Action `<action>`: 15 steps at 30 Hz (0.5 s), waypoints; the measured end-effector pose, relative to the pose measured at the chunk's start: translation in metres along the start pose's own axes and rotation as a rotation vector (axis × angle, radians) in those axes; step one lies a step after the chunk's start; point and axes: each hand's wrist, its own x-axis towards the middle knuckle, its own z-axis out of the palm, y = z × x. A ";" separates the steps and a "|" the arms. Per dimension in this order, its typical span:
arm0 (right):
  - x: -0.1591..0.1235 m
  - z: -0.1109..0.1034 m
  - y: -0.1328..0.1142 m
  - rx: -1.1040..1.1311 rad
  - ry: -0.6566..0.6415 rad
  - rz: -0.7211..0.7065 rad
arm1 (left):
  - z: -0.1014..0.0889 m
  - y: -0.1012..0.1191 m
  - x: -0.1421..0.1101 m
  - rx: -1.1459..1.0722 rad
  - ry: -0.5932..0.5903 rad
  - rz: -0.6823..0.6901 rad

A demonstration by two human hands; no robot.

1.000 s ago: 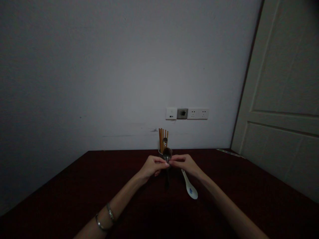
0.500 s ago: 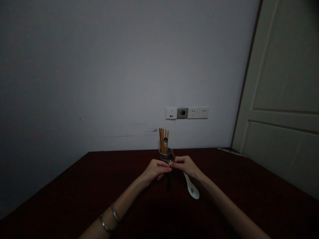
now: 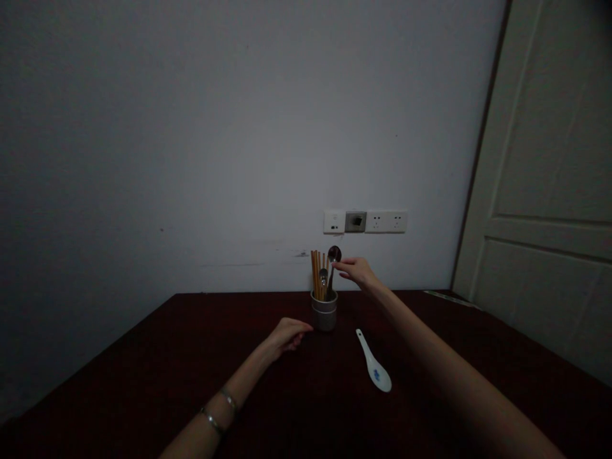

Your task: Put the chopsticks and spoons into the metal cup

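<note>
My right hand (image 3: 356, 271) pinches a metal spoon (image 3: 335, 254) just below its dark, shiny bowl. The spoon stands bowl up, its handle reaching down into a grey cylindrical utensil holder (image 3: 325, 319). Several wooden chopsticks (image 3: 315, 271) and a smaller metal spoon (image 3: 324, 275) stand in the same holder. Beside the holder's lower left, my left hand (image 3: 289, 335) is closed, thumb and fingers together, with nothing visible in it. Whether its fingertips touch the holder I cannot tell. A white spoon (image 3: 377, 373) with a blue mark lies on the table, below my right forearm.
The dark red table (image 3: 229, 319) meets a pale wall. Sockets and switches (image 3: 375, 221) sit on the wall above the holder. A panelled door (image 3: 549, 191) stands on the right, and a thin pale strip (image 3: 452, 298) lies near the table's back right edge.
My right hand has lifted the metal spoon from in front of the holder and put its handle inside. My left hand has come off the spoon and moved down left.
</note>
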 end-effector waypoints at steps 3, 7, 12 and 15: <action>0.016 0.009 0.006 -0.051 0.046 -0.020 | 0.002 -0.009 0.002 0.043 0.004 -0.021; 0.021 0.021 0.020 -0.166 0.056 -0.043 | 0.006 -0.017 0.006 0.119 -0.041 0.046; 0.019 0.029 0.039 -0.306 0.023 0.010 | 0.007 -0.023 0.013 0.199 -0.046 0.053; 0.018 0.033 0.050 -0.342 0.011 0.040 | 0.007 -0.025 0.014 0.228 -0.047 0.053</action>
